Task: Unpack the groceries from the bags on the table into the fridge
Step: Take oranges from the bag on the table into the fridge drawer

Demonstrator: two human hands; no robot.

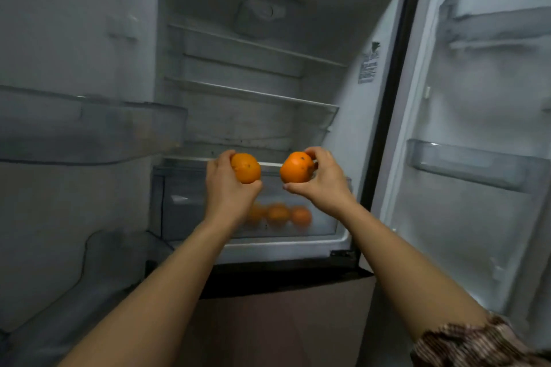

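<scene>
1. The left hand gripped the left orange; the right hand gripped the right orange.
2. Both were held apart before the open fridge, above its bottom drawer; 3 blurred oranges showed inside.

Crisper drawer holds oranges (perhaps three, blurred).

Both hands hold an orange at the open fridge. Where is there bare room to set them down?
The upper shelf and lower shelf look bare right across. The right door bin looks bare. The bottom drawer has room at its left end; blurred oranges crowd its middle and right.
</scene>
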